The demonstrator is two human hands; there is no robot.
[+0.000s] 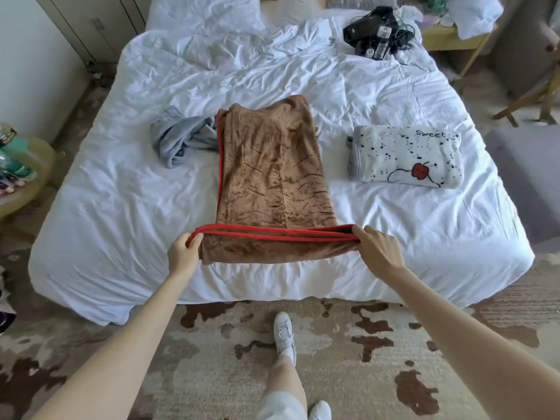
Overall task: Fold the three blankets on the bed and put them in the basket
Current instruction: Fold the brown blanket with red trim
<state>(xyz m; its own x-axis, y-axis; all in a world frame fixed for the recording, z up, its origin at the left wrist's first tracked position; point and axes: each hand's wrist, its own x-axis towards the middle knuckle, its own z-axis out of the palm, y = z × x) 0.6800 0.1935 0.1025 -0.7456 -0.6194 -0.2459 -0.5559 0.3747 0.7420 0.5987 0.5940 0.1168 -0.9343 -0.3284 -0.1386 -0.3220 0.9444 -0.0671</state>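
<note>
A brown blanket [269, 174] with red trim lies as a long strip down the middle of the white bed [121, 207]. Its near end is lifted off the bed. My left hand [183, 253] pinches the near left corner of that end, and my right hand [377, 247] grips the near right corner. A grey blanket [178, 137] sits crumpled just left of the brown one. To the right, a white blanket [406, 159] with black spots and a red apple lies folded. No basket is in view.
Black devices and cables [375, 31] lie at the bed's far right. A small round table with bottles [18, 168] stands left of the bed, a grey seat [527, 177] to its right. My legs and white shoes [285, 334] stand on a patterned rug.
</note>
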